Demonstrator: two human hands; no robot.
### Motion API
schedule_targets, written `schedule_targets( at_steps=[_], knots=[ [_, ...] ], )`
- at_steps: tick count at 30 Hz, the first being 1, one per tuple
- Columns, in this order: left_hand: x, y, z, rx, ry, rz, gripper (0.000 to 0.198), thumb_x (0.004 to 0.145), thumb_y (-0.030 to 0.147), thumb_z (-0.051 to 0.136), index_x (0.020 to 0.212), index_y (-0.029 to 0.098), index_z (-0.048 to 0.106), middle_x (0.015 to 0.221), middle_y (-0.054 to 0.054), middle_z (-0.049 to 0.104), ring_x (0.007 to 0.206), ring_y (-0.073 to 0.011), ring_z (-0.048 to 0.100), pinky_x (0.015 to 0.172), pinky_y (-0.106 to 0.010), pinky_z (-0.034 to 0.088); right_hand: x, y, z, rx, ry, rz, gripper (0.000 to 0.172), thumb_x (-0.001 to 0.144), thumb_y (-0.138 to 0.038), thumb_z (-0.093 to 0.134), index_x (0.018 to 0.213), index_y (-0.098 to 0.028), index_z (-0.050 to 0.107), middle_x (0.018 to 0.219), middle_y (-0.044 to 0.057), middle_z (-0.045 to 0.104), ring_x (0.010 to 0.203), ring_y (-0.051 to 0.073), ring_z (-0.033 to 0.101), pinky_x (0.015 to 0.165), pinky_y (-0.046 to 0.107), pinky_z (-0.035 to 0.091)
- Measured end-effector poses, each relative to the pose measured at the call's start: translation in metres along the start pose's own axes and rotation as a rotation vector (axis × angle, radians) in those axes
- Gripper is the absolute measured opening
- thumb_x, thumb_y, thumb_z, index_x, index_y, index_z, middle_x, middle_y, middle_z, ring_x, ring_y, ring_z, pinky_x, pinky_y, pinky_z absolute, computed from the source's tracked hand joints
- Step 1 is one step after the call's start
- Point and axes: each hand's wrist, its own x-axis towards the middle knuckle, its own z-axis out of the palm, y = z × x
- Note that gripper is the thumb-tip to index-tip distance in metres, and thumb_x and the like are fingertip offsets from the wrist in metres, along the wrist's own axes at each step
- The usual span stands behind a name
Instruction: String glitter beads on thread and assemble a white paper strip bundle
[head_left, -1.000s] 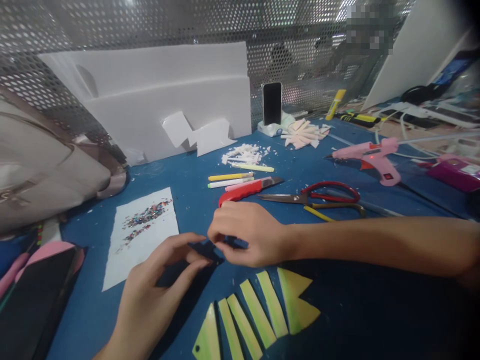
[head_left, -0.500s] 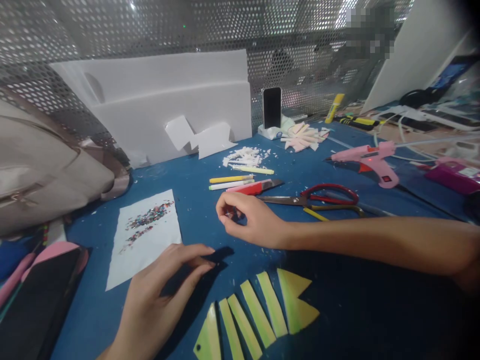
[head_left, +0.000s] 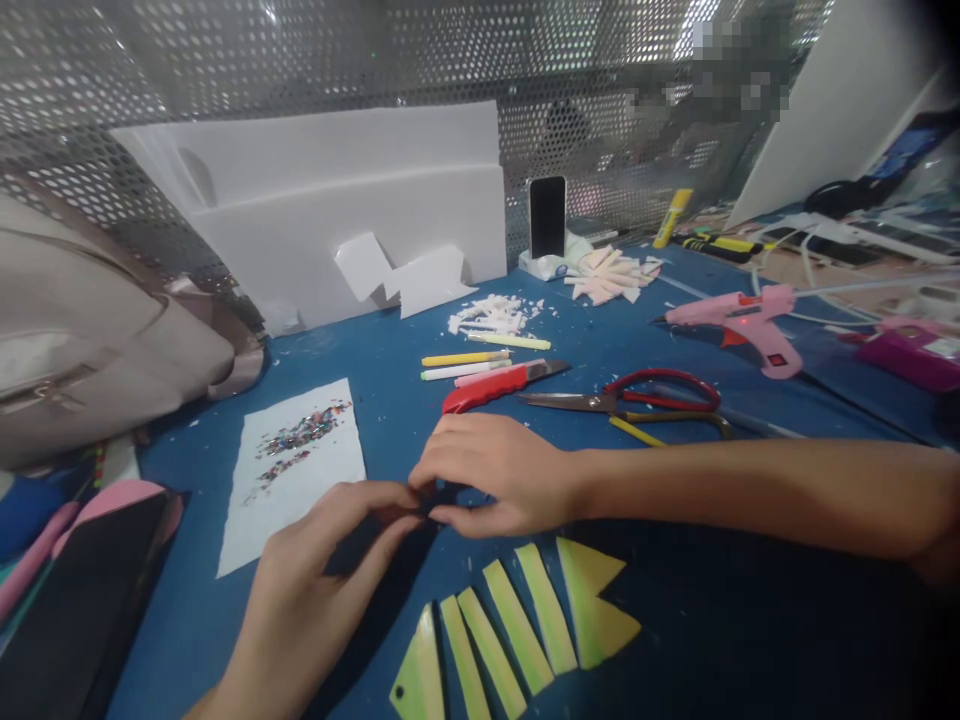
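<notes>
My left hand (head_left: 322,575) and my right hand (head_left: 499,470) meet low over the blue table (head_left: 712,620). The fingertips of both pinch a small dark piece (head_left: 441,497), too small and shadowed to name. Just in front of them lie yellow-green paper strips and a forked tail piece (head_left: 517,630), laid out like a fish. To the left of my hands is a white sheet (head_left: 296,500) sprinkled with coloured glitter.
Behind my right hand lie a red utility knife (head_left: 495,385), red-handled scissors (head_left: 645,395), coloured pens (head_left: 465,358) and a pink glue gun (head_left: 742,320). White foam boards (head_left: 337,200) and a standing phone (head_left: 547,215) line the back. A beige bag (head_left: 97,340) and a dark slab (head_left: 67,610) are at the left.
Half a second ago my right hand was lifted away toward the knife; it has come back down and joined my left fingertips on the dark piece. The left hand shifted slightly forward.
</notes>
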Motion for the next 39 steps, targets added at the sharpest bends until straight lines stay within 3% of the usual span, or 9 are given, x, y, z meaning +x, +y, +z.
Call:
schedule_targets(
  at_steps=[7,15,21,27,30,32,36,39],
  knots=[
    [-0.001,-0.002,0.0,0.009,-0.005,-0.042,0.004,0.088,0.024,0.062,0.085,0.027,0.063,0.077,0.009,0.07,0.069,-0.0088,0.069,0.065,-0.014,0.051,-0.001,0.004,-0.001,0.046,-0.04,-0.06,0.017,0.101,-0.028,0.052,0.099,-0.015,0.063,0.091,0.004,0.067,0.086,0.015,0.052,0.079,0.026,0.04],
    [-0.002,-0.004,-0.001,0.002,0.005,-0.035,0.004,0.088,0.025,0.063,0.086,0.028,0.063,0.077,0.008,0.07,0.068,-0.0099,0.068,0.064,-0.016,0.052,-0.002,0.005,0.0,0.126,-0.027,0.059,0.018,0.096,-0.033,0.06,0.097,-0.016,0.064,0.086,0.001,0.067,0.084,0.013,0.054,0.075,0.024,0.041],
    [0.001,-0.007,-0.004,0.055,-0.012,-0.012,0.003,0.089,0.028,0.063,0.087,0.028,0.064,0.081,0.007,0.071,0.071,-0.0109,0.068,0.068,-0.018,0.051,-0.002,0.006,0.001,0.12,0.027,0.06,0.014,0.099,-0.025,0.056,0.094,-0.017,0.066,0.088,0.002,0.069,0.082,0.013,0.054,0.077,0.024,0.043],
    [0.01,-0.013,-0.003,0.081,-0.075,0.004,0.008,0.09,0.034,0.061,0.089,0.028,0.066,0.082,0.005,0.073,0.071,-0.0136,0.069,0.067,-0.021,0.051,-0.002,0.007,0.001,0.218,0.109,0.187,0.011,0.097,-0.018,0.056,0.097,-0.019,0.067,0.094,0.001,0.072,0.085,0.013,0.059,0.08,0.024,0.045],
    [0.032,-0.024,-0.012,0.161,-0.177,0.0,0.019,0.089,0.045,0.059,0.095,0.029,0.068,0.088,0.002,0.075,0.077,-0.0179,0.07,0.071,-0.026,0.052,0.0,0.007,-0.001,0.237,0.135,0.245,0.01,0.096,-0.017,0.057,0.096,-0.019,0.067,0.095,0.0,0.072,0.086,0.012,0.06,0.081,0.024,0.045],
    [0.056,-0.04,-0.022,0.312,-0.169,-0.05,0.03,0.088,0.054,0.056,0.1,0.03,0.07,0.095,0.001,0.076,0.085,-0.022,0.07,0.073,-0.029,0.051,0.0,0.007,-0.002,0.254,0.129,0.253,0.01,0.095,-0.017,0.058,0.096,-0.019,0.067,0.094,0.0,0.072,0.086,0.012,0.06,0.08,0.024,0.045],
    [0.113,-0.085,-0.046,0.434,-0.08,-0.163,0.029,0.096,0.04,0.052,0.107,0.018,0.069,0.101,-0.004,0.072,0.095,-0.0267,0.067,0.086,-0.039,0.051,0.001,0.006,-0.004,0.255,0.082,0.229,0.01,0.096,-0.018,0.058,0.095,-0.019,0.068,0.094,0.0,0.072,0.084,0.012,0.059,0.077,0.023,0.045],
    [0.146,-0.111,-0.052,0.469,-0.097,-0.218,0.033,0.093,0.037,0.062,0.117,0.014,0.063,0.119,-0.006,0.065,0.103,-0.0275,0.065,0.086,-0.045,0.055,0.0,0.006,-0.004,0.239,0.072,0.229,0.01,0.096,-0.018,0.057,0.097,-0.019,0.067,0.095,0.0,0.072,0.084,0.012,0.058,0.077,0.024,0.044]
  ],
)
